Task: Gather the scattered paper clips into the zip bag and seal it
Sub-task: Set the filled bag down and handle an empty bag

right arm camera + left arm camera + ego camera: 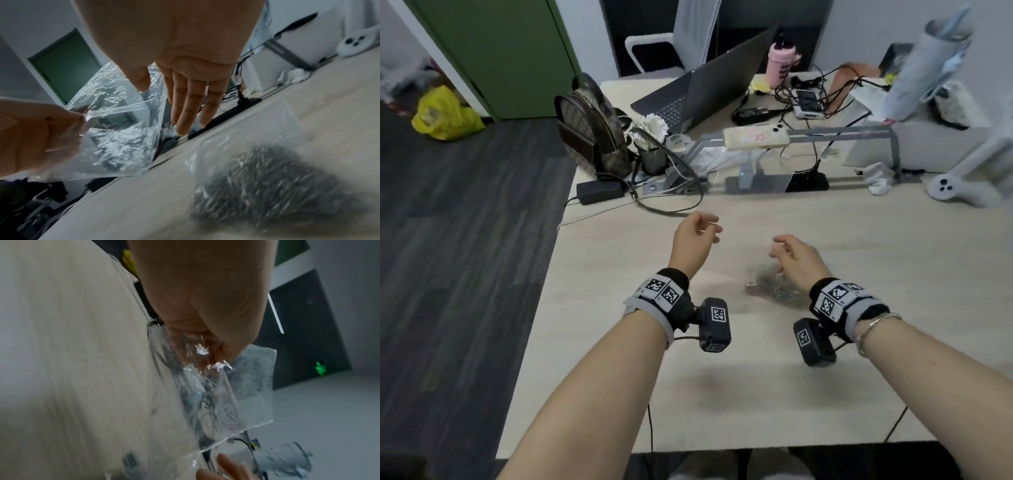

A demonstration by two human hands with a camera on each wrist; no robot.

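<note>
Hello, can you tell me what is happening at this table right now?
A person is standing at a table with a clear zip bag held up in the left hand. The right hand is open beside the bag, fingers straight. A pile of paper clips lies on the table under the right hand, not yet in the bag.

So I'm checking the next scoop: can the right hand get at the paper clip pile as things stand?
Probably yes: the right hand is open and empty, hovering just above the paper clip pile, nothing between; the left hand holds the zip bag.
</note>
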